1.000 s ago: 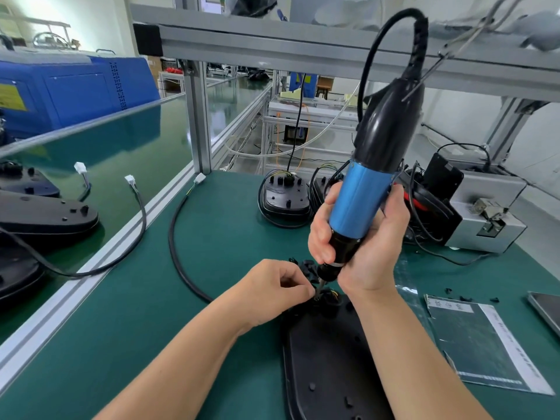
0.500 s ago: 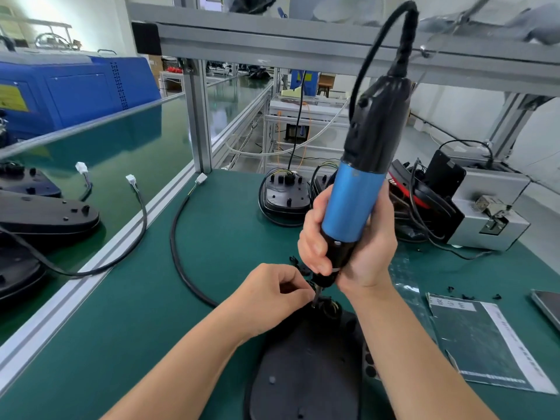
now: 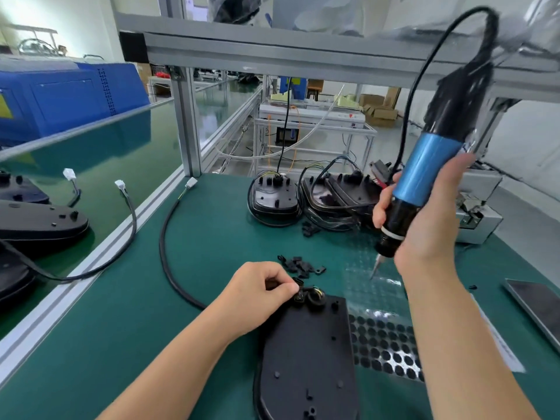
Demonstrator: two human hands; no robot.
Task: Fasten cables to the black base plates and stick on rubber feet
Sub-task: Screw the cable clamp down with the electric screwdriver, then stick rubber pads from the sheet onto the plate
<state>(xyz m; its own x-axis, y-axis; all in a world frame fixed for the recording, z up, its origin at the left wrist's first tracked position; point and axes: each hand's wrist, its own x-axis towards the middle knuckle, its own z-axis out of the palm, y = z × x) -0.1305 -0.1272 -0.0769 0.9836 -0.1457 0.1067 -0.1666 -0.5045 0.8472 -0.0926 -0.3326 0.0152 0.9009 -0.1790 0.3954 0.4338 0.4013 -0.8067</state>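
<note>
The black base plate lies flat on the green bench mat directly in front of you, its long axis running away from you, rounded end nearest and squared end farthest. A black cable curves from that far end out to the left and ends in a white connector by the aluminium frame post. A sheet of black rubber feet lies just right of the plate, loose black cable clips lie beyond it, and more base plates wound with cables stand at the back of the bench. Your left hand is curled, its fingertips pinching a small clip at the plate's far edge. Your right hand is wrapped round the blue electric screwdriver, held tilted, bit pointing down-left, clear of the plate.
</note>
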